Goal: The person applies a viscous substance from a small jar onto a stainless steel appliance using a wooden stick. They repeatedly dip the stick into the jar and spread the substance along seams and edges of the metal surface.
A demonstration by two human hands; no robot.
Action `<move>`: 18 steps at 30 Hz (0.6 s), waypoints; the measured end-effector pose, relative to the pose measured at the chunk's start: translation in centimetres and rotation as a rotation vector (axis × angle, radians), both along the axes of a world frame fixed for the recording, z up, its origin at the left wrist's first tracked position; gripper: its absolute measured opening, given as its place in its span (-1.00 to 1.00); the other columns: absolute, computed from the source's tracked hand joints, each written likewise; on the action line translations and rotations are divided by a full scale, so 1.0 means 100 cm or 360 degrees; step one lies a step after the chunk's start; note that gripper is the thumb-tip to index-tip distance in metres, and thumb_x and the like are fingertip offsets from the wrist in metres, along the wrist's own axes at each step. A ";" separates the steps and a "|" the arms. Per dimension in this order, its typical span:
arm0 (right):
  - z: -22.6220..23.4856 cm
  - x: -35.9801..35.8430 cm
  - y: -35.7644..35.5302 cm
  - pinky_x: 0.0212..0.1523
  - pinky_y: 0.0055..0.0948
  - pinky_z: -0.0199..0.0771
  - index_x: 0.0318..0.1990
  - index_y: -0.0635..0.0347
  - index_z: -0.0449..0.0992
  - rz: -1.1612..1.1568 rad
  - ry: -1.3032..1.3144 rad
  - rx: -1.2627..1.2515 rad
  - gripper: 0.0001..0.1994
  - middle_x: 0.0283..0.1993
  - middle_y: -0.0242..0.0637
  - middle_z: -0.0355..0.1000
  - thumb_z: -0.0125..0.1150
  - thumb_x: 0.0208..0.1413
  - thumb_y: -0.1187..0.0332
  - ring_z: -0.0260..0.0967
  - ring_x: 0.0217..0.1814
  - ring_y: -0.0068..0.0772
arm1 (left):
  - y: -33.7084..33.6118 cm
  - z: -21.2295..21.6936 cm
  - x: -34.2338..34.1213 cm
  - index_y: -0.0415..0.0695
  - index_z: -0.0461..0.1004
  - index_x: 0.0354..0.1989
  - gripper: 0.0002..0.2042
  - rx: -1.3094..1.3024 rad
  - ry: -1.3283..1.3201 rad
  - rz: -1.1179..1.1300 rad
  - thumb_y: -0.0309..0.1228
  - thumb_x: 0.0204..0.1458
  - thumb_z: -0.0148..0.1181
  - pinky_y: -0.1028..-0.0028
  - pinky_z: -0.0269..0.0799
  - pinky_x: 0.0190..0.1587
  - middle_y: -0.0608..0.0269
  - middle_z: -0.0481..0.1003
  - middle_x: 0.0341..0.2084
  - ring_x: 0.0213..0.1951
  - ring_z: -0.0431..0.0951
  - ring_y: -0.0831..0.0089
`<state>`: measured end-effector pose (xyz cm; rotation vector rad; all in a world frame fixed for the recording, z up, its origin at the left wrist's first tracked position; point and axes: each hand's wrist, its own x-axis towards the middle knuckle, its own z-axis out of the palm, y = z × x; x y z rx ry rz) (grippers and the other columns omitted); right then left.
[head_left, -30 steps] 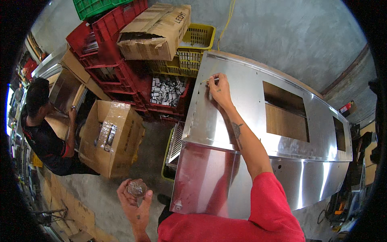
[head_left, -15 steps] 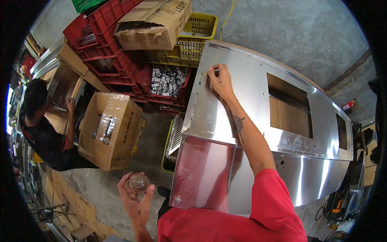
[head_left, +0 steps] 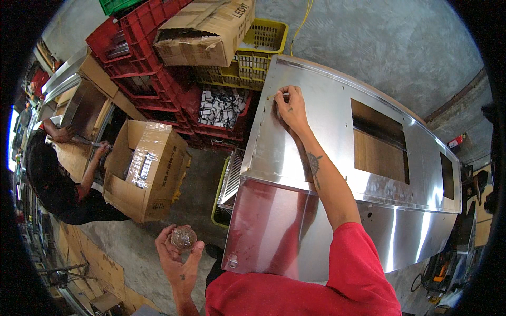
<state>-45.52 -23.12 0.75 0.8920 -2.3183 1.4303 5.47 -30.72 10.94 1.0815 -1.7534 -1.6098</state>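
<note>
Because the small clear jar [head_left: 183,237] looks like hard, smooth plastic, it should be light and a bit slippery, best cupped round its sides, as the left hand [head_left: 176,258] does low beside the steel cabinet [head_left: 337,174]. The right hand [head_left: 290,108] pinches something tiny, perhaps a screw, on the cabinet's top.

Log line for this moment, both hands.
left hand: holds small clear jar, palm up | right hand: fingertips pressing small fastener on steel panel top | co-worker at cardboard box
</note>
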 end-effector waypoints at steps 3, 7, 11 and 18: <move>0.000 0.002 0.000 0.03 -0.19 0.63 -0.03 0.38 0.58 0.0016 -0.0034 -0.0033 -0.70 0.05 0.03 0.43 0.25 0.45 0.23 0.61 -0.02 -0.04 | 0.000 0.000 0.000 -0.13 0.23 0.42 -0.22 -0.0003 -0.0019 -0.0003 -0.50 0.07 0.60 0.31 0.49 0.28 0.03 0.52 0.22 0.23 0.54 0.27; 0.002 0.002 0.004 0.04 -0.19 0.62 -0.03 0.38 0.58 0.0042 -0.0007 -0.0034 -0.70 0.07 0.02 0.42 0.25 0.45 0.23 0.61 0.00 -0.05 | 0.000 -0.003 0.000 -0.12 0.24 0.41 -0.22 0.0022 0.0041 -0.0013 -0.49 0.06 0.61 0.30 0.51 0.28 0.01 0.52 0.22 0.23 0.55 0.27; 0.011 0.012 0.001 0.02 -0.21 0.62 -0.04 0.38 0.58 0.0070 -0.0134 -0.0087 -0.71 0.06 0.01 0.42 0.25 0.45 0.24 0.61 -0.02 -0.08 | 0.002 -0.003 0.000 -0.13 0.24 0.40 -0.23 0.0020 0.0066 0.0010 -0.51 0.06 0.61 0.30 0.51 0.29 0.00 0.54 0.21 0.21 0.56 0.27; -0.001 0.003 0.001 -0.01 -0.18 0.62 -0.03 0.36 0.57 0.0033 -0.0126 -0.0100 -0.75 0.05 0.06 0.42 0.28 0.41 0.29 0.58 -0.10 -0.03 | 0.001 -0.003 0.004 -0.13 0.23 0.40 -0.26 -0.0004 0.0048 -0.0021 -0.57 0.10 0.55 0.30 0.51 0.28 0.01 0.57 0.18 0.19 0.57 0.31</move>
